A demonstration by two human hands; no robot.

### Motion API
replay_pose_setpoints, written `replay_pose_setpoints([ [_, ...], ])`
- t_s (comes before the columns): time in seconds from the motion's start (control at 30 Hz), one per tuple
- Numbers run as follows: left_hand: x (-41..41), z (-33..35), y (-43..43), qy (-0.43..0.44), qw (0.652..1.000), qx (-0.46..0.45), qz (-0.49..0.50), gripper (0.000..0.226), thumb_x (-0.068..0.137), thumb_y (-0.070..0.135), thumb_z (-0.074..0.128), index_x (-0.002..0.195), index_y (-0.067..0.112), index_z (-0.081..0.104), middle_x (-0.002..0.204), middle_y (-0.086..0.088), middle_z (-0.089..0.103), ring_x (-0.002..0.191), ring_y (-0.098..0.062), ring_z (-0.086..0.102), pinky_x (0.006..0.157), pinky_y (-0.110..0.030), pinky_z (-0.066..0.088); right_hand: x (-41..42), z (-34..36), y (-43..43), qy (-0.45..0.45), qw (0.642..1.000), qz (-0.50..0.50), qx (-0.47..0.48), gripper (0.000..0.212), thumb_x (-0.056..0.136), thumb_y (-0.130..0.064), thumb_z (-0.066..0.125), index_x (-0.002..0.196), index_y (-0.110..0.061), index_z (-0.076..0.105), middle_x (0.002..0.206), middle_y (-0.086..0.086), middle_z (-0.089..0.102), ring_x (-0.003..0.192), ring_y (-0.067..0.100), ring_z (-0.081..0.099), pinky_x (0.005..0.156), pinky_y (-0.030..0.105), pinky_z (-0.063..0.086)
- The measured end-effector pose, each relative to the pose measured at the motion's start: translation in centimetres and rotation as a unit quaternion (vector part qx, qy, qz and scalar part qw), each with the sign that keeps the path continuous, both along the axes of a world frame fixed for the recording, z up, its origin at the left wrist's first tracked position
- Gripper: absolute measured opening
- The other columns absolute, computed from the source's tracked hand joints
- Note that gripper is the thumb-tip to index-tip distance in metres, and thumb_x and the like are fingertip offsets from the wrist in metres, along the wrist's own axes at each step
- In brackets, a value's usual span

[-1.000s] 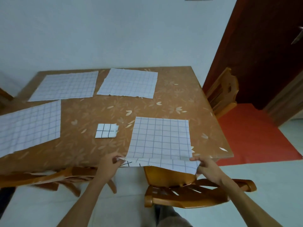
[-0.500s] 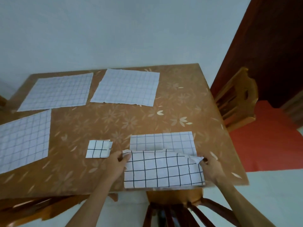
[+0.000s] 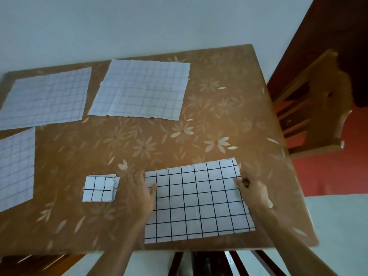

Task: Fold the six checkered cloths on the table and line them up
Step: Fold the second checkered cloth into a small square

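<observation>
A white cloth with a black grid (image 3: 197,204) lies folded in half near the table's front edge. My left hand (image 3: 142,193) holds its left edge and my right hand (image 3: 252,191) pinches its right edge near the far corner. To its left sits a small, fully folded checkered cloth (image 3: 99,188). Three unfolded cloths lie flat: one at the back middle (image 3: 141,89), one at the back left (image 3: 46,97), and one at the left edge (image 3: 15,166), partly out of frame.
The brown floral table (image 3: 229,116) ends close to the cloth at the front and right. A wooden chair (image 3: 310,104) stands at the right side, another chair's back (image 3: 211,263) shows below the front edge. A red mat lies beyond.
The near edge of the cloth was lifted and carried over to the far edge, so the cloth now lies folded in half. Both hands moved forward with it.
</observation>
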State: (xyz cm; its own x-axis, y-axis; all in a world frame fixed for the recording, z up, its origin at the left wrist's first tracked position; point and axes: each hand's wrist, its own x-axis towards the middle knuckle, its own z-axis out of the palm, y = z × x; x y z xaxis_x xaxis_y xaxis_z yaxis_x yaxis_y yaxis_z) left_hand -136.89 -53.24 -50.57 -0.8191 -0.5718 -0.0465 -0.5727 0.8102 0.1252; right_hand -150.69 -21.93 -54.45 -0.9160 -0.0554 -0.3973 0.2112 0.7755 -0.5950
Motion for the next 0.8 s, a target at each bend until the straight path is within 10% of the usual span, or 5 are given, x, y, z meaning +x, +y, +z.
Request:
replay_pose_setpoints([
  [0.2, 4.3, -3.3, 5.4, 0.027, 0.976, 0.053, -0.208, 0.045, 0.101, 0.039, 0.045, 0.141, 0.018, 0.052, 0.152, -0.01, 0.041, 0.139, -0.028, 0.039, 0.112, -0.045, 0.039, 2.0, 0.1, -0.8, 0.149, 0.989, 0.008, -0.021, 0.03, 0.095, -0.038, 0.058, 0.111, -0.014, 0.054, 0.106, 0.005, 0.058, 0.084, 0.025, 0.06, 0.068, 0.041, 0.053],
  [0.3, 6.0, -5.2, 8.8, -0.002, 0.959, 0.073, -0.273, 0.047, 0.105, 0.038, 0.038, 0.147, 0.021, 0.043, 0.157, -0.012, 0.035, 0.146, -0.028, 0.03, 0.114, -0.046, 0.038, 5.8, 0.1, -2.1, 0.253, 0.954, 0.158, -0.018, 0.023, 0.098, -0.024, 0.049, 0.116, -0.013, 0.057, 0.12, 0.005, 0.058, 0.105, 0.022, 0.057, 0.088, 0.036, 0.05],
  [0.47, 6.9, -7.1, 11.1, -0.045, 0.947, 0.078, -0.309, 0.053, 0.106, 0.036, 0.035, 0.155, 0.015, 0.029, 0.164, -0.013, 0.016, 0.152, -0.03, 0.014, 0.117, -0.049, 0.026, 13.5, -3.0, -3.9, 0.204, 0.918, 0.335, 0.06, 0.055, 0.089, -0.017, 0.049, 0.144, -0.015, 0.041, 0.158, 0.01, 0.029, 0.147, 0.026, 0.026, 0.117, 0.044, 0.029],
  [0.8, 7.8, -7.6, 10.2, -0.081, 0.961, 0.062, -0.257, 0.065, 0.104, 0.049, 0.031, 0.158, 0.018, 0.015, 0.166, -0.012, 0.005, 0.153, -0.027, 0.004, 0.119, -0.05, 0.02, 13.9, -4.4, -3.6, 0.183, 0.889, 0.395, 0.141, 0.059, 0.102, -0.037, 0.032, 0.153, -0.008, 0.026, 0.164, 0.013, 0.006, 0.152, 0.025, 0.004, 0.117, 0.044, 0.015],
])
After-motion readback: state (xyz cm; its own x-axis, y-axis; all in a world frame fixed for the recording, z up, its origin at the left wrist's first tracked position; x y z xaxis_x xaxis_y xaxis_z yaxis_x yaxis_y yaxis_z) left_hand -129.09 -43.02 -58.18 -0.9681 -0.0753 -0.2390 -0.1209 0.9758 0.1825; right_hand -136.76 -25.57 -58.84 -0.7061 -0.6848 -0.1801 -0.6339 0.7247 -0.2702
